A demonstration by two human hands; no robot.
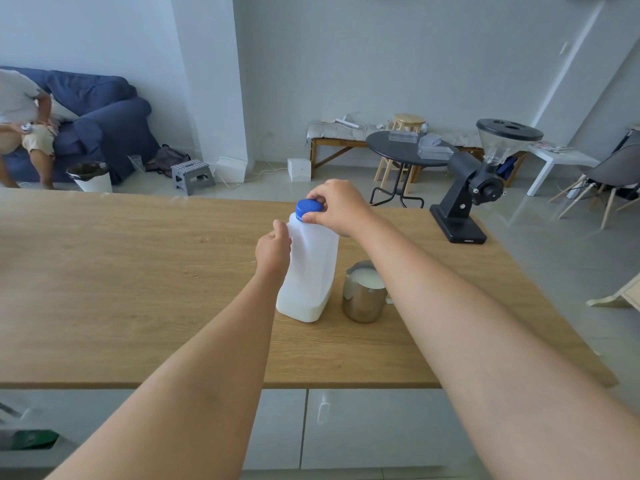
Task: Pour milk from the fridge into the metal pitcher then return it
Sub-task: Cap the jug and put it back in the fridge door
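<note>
While left hand [273,249] grips the near-upright milk jug [310,271], right hand [337,206] pinches its cap [308,209].

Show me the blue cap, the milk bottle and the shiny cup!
Round blue plastic cap [306,206], head view, its top.
White plastic milk bottle [311,268], head view, its side.
Shiny metal pitcher [362,303], head view, its outer wall.

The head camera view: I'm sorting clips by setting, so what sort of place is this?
Probably a home, an open kitchen and living room. A long wooden countertop holds a black coffee grinder and a steel pitcher of milk; behind it are a blue fabric sofa and a small round black table.
</note>
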